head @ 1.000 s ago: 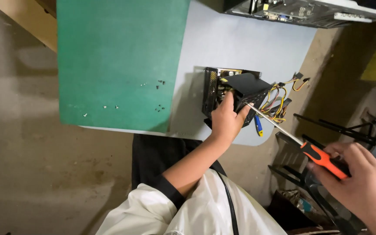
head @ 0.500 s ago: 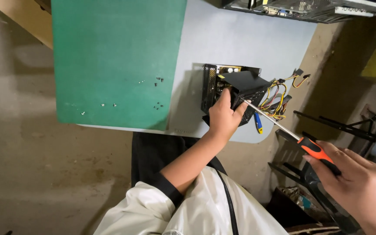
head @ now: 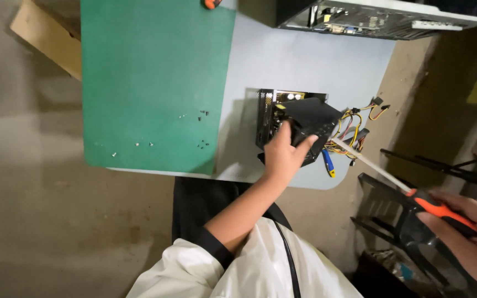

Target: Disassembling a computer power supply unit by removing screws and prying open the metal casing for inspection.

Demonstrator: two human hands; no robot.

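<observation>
Since the earlier frame, the right hand (head: 473,237) has drawn back toward the near right, pulling the screwdriver (head: 393,185) so its tip now sits just beside the power supply unit (head: 296,118) rather than over it. That hand is closed around the orange and black handle, with the long pale shaft pointing up and left. The left hand (head: 284,157) has stayed on the unit, fingers spread across the near side of the tilted black fan housing, pressing on it rather than wrapping round it. The unit is an open metal box resting on the pale grey table (head: 305,60), near its near right edge. A bundle of yellow, red and black wires (head: 360,121) spills from the unit's right side. Left of it lies a green mat (head: 150,72) with several small screws (head: 200,144) scattered near its near edge. At the far edge sits an open computer case (head: 382,16).
</observation>
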